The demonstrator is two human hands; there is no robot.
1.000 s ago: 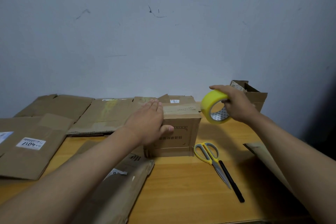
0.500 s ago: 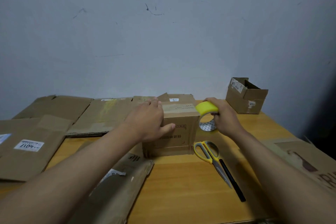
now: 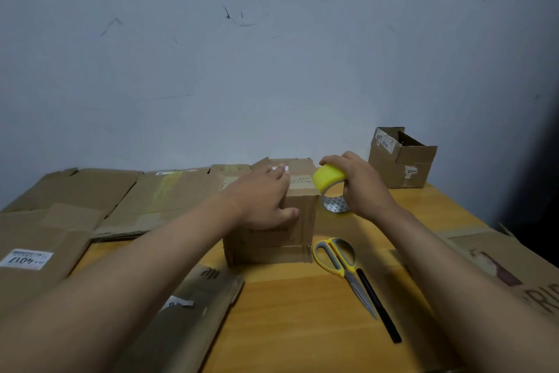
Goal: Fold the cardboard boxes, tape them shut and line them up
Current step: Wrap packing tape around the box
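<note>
Head view.

Folded cardboard box (image 3: 272,221): stands upright at the middle of the wooden tabletop (image 3: 302,312), its top flaps closed.

Left hand (image 3: 260,200): lies on the box's top and near face, fingers straight and flat over the top, thumb against the front panel. Grip apart, pressing, not curled round anything.

Right hand (image 3: 360,185): at the box's upper right corner, fingers curled round the yellow tape roll (image 3: 331,188). Grip clamped on the roll. The roll touches the top right edge of the box, its patterned inner core facing the camera.

Scissors (image 3: 341,263): yellow and grey handles, lying flat just right of the box, blades pointing toward the viewer.

Black pen (image 3: 378,306): lies alongside the scissor blades, touching or nearly so.

Open cardboard box (image 3: 402,161): assembled, top open, at the far right corner of the tabletop against the wall (image 3: 272,55), well apart from the box in hand.

Flattened cardboard sheets (image 3: 106,194): several, spread over the left and far side of the tabletop; one at the left edge bears a white printed label (image 3: 27,259).

Flattened box (image 3: 193,312): lies near the front, under the left forearm.

Large printed cardboard sheet (image 3: 508,269): at the right edge, partly overhanging.
</note>
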